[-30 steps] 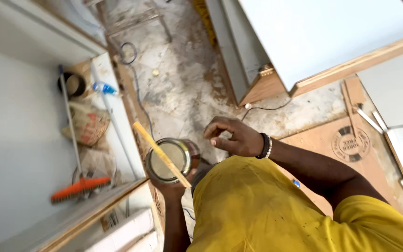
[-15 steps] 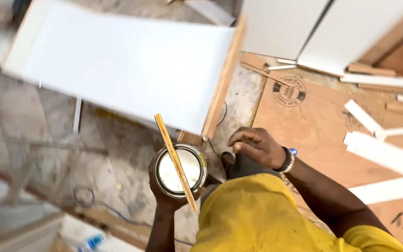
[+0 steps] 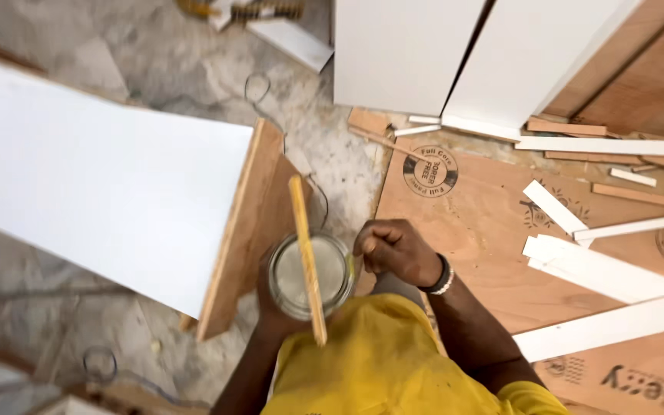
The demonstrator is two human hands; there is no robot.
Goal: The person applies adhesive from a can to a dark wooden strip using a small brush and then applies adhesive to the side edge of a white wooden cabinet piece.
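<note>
A round metal can (image 3: 310,275) of pale liquid sits cupped from below in the person's left hand (image 3: 270,311), held close against the chest above a yellow shirt (image 3: 382,365). A flat wooden stick (image 3: 307,257) lies across the open top of the can, one end jutting past the rim toward the shirt, the other pointing away over the floor. The right hand (image 3: 392,250) is curled into a loose fist just beside the can's rim, fingers tucked in; whether it pinches anything cannot be told from this angle. A beaded bracelet (image 3: 441,278) circles that wrist.

Just beyond the can, a large white board (image 3: 101,188) with a bare wooden edge leans across the mottled grey floor (image 3: 194,69). To the right of the hands lies a sheet of brown plywood (image 3: 486,230) bearing round printed stamps, strewn with white strips (image 3: 601,273) and thin wooden offcuts (image 3: 566,127). Two white panels (image 3: 455,54) stand side by side at the top of the view, over the far edge of the plywood. A thin cable (image 3: 259,88) loops over the floor between the board and the panels.
</note>
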